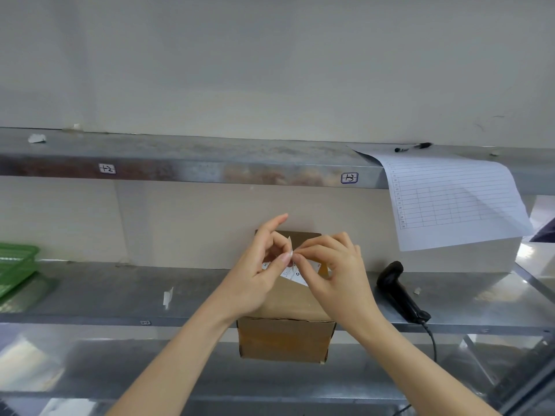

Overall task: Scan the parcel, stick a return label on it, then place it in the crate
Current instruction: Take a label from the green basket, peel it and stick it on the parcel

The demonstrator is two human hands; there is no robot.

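Observation:
A brown cardboard parcel (pixel 285 337) sits on the metal shelf (pixel 120 295), its front overhanging the shelf edge. A white printed shipping label (pixel 295 275) lies on its top. Above the parcel, both hands pinch a small white sticker (pixel 290 246) between thumb and fingers. My left hand (pixel 258 274) holds it from the left and my right hand (pixel 333 268) from the right. The sticker curls upward and looks partly peeled from its backing. A green plastic crate (pixel 15 268) stands at the far left of the shelf.
A black corded barcode scanner (pixel 399 291) lies on the shelf to the right of the parcel. A scrap of white paper (pixel 168 297) lies to the left. A ruled sheet (pixel 450 199) hangs from the upper shelf, with a black pen (pixel 413 147) above it.

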